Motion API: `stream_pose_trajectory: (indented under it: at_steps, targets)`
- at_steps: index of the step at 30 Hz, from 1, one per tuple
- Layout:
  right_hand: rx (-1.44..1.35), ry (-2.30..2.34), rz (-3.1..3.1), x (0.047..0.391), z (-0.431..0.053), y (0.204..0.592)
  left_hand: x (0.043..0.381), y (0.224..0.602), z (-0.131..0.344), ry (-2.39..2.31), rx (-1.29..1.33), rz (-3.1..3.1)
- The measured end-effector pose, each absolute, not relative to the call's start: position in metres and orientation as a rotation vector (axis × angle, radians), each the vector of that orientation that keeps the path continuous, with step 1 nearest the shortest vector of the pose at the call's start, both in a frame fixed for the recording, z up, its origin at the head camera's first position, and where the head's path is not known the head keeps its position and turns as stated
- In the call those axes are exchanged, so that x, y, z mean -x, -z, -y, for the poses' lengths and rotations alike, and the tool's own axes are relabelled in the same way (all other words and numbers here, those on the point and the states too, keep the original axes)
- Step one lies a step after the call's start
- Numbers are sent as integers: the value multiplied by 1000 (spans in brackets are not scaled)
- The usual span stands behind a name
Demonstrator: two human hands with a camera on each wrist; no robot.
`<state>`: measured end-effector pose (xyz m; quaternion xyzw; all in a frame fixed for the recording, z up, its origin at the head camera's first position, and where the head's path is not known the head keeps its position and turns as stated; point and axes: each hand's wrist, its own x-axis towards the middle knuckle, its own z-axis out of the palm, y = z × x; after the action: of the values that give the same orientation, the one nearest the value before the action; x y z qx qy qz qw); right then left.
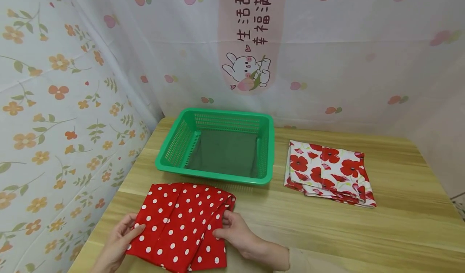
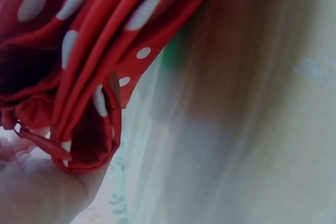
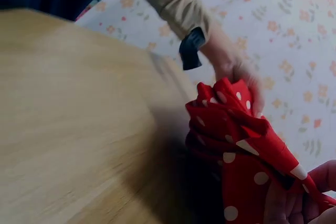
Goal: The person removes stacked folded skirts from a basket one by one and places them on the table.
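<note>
A folded red cloth with white polka dots (image 1: 181, 220) is stretched between both hands at the table's near left. My left hand (image 1: 121, 237) grips its left edge, thumb on top and fingers beneath. At the opposite edge my right hand (image 1: 237, 233) pinches the fabric, with the fingertips hidden behind a fold. Several stacked layers of the cloth (image 2: 100, 51) show from the side in the left wrist view. In the right wrist view the bunched cloth (image 3: 247, 145) hangs over the table, with a dark shadow beside it.
Just beyond the cloth stands a green plastic basket (image 1: 218, 177) with a flat dark grey-green piece (image 1: 225, 152) on its bottom. To the right lies a folded white cloth with red poppies (image 1: 327, 170). Printed curtains (image 1: 308, 63) border the wooden table (image 1: 396, 192) behind and at left.
</note>
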<state>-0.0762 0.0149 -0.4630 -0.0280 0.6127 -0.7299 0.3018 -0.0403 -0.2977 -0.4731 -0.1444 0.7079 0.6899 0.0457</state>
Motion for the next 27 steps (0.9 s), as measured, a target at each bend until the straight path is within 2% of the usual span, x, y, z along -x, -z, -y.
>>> stream_pose_trajectory:
  at_steps: [13,27]
  targets:
    - [133,1819,-1632,79,-21,483,42,481,299,-1743,723,-2260]
    - [410,1531,-1876,91,-30,491,47,480,293,-1298,661,-2492]
